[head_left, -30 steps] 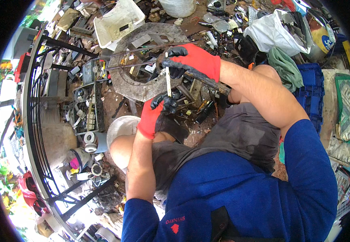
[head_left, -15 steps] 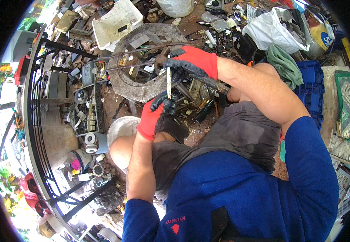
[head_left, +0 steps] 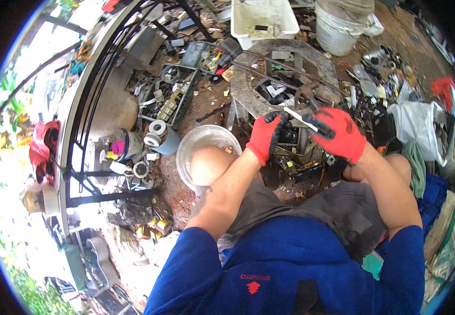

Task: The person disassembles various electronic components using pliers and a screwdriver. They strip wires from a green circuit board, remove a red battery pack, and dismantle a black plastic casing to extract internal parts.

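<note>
While the right gloved hand (head_left: 337, 134) pinches one end of a slim white strip (head_left: 297, 116), the left gloved hand (head_left: 267, 134) curls beside the other, contact unclear; strip, at the near side of the octagonal metal ring (head_left: 242, 86); rectangular white tub (head_left: 269, 43), beyond ring; white bucket (head_left: 335, 35), beyond ring, rightward; round whitish tub (head_left: 183, 160), nearer than ring, leftward.

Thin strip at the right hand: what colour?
The thin strip is white, best seen in the head view.
</note>
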`<control>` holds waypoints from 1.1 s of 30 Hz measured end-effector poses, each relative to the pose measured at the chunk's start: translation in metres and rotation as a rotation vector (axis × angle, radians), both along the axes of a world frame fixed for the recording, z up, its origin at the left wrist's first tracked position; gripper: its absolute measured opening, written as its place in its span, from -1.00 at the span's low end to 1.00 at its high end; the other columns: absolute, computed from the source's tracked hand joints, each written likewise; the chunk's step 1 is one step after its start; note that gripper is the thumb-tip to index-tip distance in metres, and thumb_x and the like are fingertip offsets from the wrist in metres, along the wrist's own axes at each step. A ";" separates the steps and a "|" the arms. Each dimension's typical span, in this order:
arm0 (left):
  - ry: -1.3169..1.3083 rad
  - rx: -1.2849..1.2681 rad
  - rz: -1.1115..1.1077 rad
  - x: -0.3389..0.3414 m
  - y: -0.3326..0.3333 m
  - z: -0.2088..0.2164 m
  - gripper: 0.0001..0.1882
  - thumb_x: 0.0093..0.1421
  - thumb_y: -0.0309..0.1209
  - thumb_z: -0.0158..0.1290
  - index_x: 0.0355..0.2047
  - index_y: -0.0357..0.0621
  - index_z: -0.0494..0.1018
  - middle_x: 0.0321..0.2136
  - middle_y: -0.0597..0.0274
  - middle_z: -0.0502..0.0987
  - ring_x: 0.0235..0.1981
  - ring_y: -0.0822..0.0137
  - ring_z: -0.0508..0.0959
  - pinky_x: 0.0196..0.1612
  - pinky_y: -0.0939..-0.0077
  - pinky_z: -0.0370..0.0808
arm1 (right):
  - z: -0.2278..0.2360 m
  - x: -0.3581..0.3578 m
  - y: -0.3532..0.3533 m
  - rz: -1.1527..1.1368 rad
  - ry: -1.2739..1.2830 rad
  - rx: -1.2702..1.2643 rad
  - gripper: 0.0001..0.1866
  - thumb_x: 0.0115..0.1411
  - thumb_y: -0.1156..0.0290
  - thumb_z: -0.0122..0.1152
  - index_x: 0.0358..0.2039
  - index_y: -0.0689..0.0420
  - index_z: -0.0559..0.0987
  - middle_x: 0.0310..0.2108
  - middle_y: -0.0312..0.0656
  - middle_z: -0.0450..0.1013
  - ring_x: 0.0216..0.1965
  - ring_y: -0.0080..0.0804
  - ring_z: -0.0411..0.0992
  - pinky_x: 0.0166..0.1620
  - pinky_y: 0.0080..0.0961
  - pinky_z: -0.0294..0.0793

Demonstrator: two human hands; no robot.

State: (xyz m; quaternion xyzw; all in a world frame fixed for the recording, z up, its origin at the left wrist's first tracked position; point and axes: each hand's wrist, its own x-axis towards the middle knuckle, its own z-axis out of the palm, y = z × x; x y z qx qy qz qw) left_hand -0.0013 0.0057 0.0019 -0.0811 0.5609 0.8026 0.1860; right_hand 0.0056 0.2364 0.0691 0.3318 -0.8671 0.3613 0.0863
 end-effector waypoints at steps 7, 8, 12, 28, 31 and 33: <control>0.103 0.117 0.105 0.003 0.000 -0.011 -0.76 0.32 -0.27 0.05 -0.32 -0.20 0.54 -0.53 0.33 0.54 -0.57 0.47 0.49 -0.51 0.56 0.42 | -0.005 0.007 -0.013 -0.074 0.180 -0.018 -0.56 -0.03 0.49 0.35 -0.07 0.15 0.56 -0.12 0.02 0.52 -0.12 0.02 0.51 -0.05 -0.22 0.51; 0.135 0.130 0.100 0.001 0.003 -0.011 -0.73 0.35 -0.24 -0.01 -0.22 -0.20 0.54 -0.44 0.27 0.57 -0.47 0.46 0.52 -0.47 0.55 0.44 | -0.004 0.008 -0.006 -0.120 0.161 -0.032 -0.56 -0.01 0.54 0.32 -0.05 0.19 0.54 -0.11 0.03 0.52 -0.10 -0.03 0.51 -0.02 -0.27 0.49; 0.152 0.479 0.015 -0.007 0.010 0.000 -0.61 0.41 -0.16 -0.11 -0.04 -0.24 0.47 -0.20 0.20 0.57 -0.30 0.50 0.51 -0.36 0.53 0.49 | 0.016 0.000 0.021 -0.367 0.148 -0.429 -0.61 0.18 0.66 0.10 0.05 0.30 0.47 -0.02 -0.07 0.49 0.00 -0.28 0.47 0.14 -0.34 0.37; 0.241 0.314 -0.051 -0.003 0.015 -0.081 -0.60 0.31 -0.22 -0.05 0.07 -0.16 0.39 0.04 0.11 0.48 0.05 0.25 0.47 0.10 0.34 0.39 | 0.031 -0.023 -0.194 0.182 -0.393 -0.010 -0.47 0.19 0.27 0.18 0.16 0.15 0.40 -0.09 0.10 0.52 -0.02 0.01 0.48 0.04 -0.25 0.45; 0.101 0.739 -0.007 0.007 0.012 -0.118 -0.61 0.31 -0.27 -0.07 0.11 -0.08 0.35 0.11 0.22 0.41 0.12 0.28 0.42 0.16 0.37 0.38 | 0.028 0.003 -0.158 0.307 -0.421 0.034 -0.59 0.17 0.35 0.19 0.04 0.16 0.51 -0.10 0.05 0.53 -0.04 -0.03 0.50 0.02 -0.29 0.46; 0.297 0.655 0.021 0.002 -0.013 -0.159 -0.64 0.27 -0.32 -0.04 0.06 -0.12 0.39 0.05 0.21 0.48 0.06 0.29 0.48 0.09 0.36 0.45 | 0.050 0.025 -0.156 0.419 -0.309 0.065 -0.65 0.15 0.43 0.18 -0.02 0.16 0.56 -0.12 -0.02 0.55 -0.09 -0.09 0.52 0.00 -0.33 0.47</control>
